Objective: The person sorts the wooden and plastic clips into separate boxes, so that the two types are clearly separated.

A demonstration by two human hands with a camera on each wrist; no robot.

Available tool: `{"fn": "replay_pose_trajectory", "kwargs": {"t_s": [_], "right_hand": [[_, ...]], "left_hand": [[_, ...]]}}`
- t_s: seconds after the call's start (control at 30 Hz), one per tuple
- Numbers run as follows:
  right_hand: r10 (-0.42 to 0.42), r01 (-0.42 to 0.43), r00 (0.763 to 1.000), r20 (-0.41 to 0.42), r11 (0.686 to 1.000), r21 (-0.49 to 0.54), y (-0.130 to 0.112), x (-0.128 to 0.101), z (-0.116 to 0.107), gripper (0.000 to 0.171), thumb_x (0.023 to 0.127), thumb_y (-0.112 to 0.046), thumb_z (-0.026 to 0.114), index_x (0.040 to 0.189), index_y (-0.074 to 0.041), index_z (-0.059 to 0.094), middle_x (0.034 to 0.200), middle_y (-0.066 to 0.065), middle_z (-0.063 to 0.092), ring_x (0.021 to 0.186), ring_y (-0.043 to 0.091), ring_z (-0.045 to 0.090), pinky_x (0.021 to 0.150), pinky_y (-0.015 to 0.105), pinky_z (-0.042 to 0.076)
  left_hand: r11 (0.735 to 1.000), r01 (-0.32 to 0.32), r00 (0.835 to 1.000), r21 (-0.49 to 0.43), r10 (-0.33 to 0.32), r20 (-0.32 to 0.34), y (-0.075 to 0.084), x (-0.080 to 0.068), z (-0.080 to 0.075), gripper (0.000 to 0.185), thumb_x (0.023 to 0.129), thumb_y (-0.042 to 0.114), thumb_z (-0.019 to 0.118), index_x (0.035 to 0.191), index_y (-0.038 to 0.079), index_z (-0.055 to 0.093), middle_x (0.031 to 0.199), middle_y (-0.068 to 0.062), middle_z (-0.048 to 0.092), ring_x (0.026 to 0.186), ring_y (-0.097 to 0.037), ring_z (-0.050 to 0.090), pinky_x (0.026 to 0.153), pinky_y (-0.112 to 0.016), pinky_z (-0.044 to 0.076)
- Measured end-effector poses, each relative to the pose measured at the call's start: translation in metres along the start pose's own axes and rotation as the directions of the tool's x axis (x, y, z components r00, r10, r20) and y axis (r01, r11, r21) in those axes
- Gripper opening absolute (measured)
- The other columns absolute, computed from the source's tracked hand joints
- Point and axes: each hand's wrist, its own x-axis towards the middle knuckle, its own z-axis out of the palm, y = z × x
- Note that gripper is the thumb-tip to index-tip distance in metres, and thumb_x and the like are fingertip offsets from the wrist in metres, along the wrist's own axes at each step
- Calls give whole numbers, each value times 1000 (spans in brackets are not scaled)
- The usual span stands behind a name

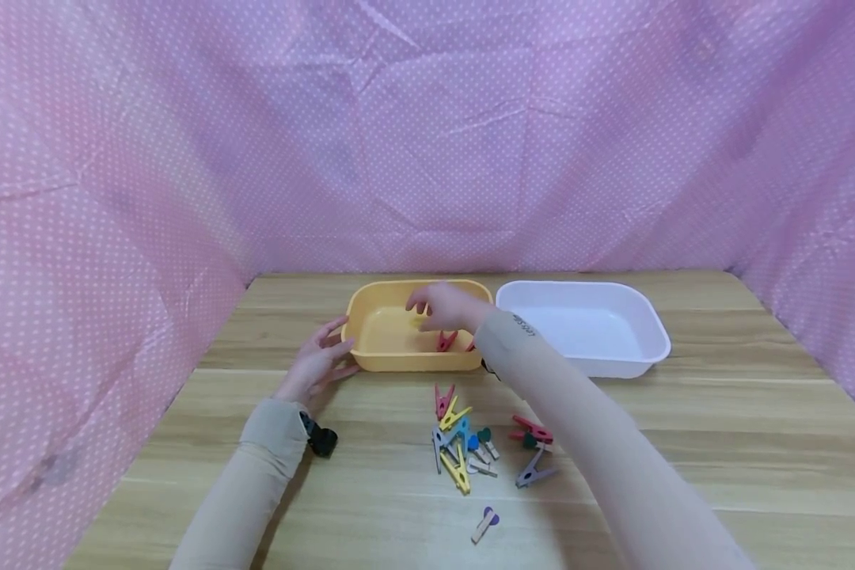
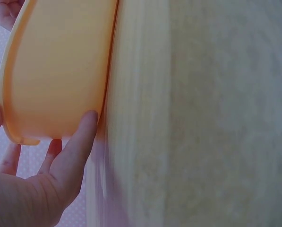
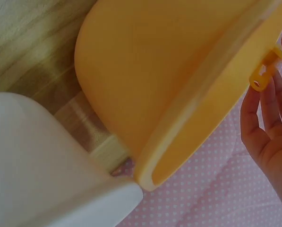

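Note:
My left hand [image 1: 318, 366] rests against the left end of a yellow bin [image 1: 416, 362], fingers spread and touching its outer wall and rim. In the left wrist view the fingertips lie along the bin's side. Over the inside of that bin, my right hand [image 1: 447, 307] pinches a yellow clothespin [image 3: 263, 71], seen best in the right wrist view. A red clothespin [image 1: 446, 341] lies in the bin below the hand, and part of another red piece shows beside it. The right forearm covers part of the bin's right end.
Close to the yellow bin's right side stands a white bin [image 1: 584, 324]. Nearer on the wooden table [image 1: 370, 491] lies a pile of several plastic clothespins [image 1: 459, 431]. Red clothespins [image 1: 534, 429], a grey clothespin [image 1: 533, 473] and a small wooden clip [image 1: 484, 526] lie around it. Behind hangs a pink dotted cloth [image 1: 427, 158].

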Motion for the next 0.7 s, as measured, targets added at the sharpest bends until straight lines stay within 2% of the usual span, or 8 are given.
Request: {"fn": "replay_pose_trajectory", "kwargs": {"t_s": [0.13,0.43,0.7], "right_hand": [[-11,11,1000,18,1000,4,-1,-1,2,37,84,-8,69,120,-2,60,113,17,63,100,26,58,89,36,50],[-35,36,999,-10,998,53,0,-10,-4,36,86,-6,67,120,0,59,114,19,62,105,32,59,91,38,49],[-125,130,989,-78,990,63,-5,-22,-10,33,85,-8,68,117,-1,61,114,15,64,100,26,61,89,35,51]], "left_hand": [[1000,13,1000,-3,-13,-2,-1,0,0,60,99,7,47,152,17,20,152,-19,24,131,-35,38,103,-49,41],[1000,2,1000,-4,-2,0,1,1,1,61,99,8,48,152,17,20,151,-20,23,130,-35,38,103,-48,42],[1000,6,1000,2,-6,-5,1,1,0,61,99,9,48,152,18,21,151,-19,23,128,-33,40,103,-48,42]]}}
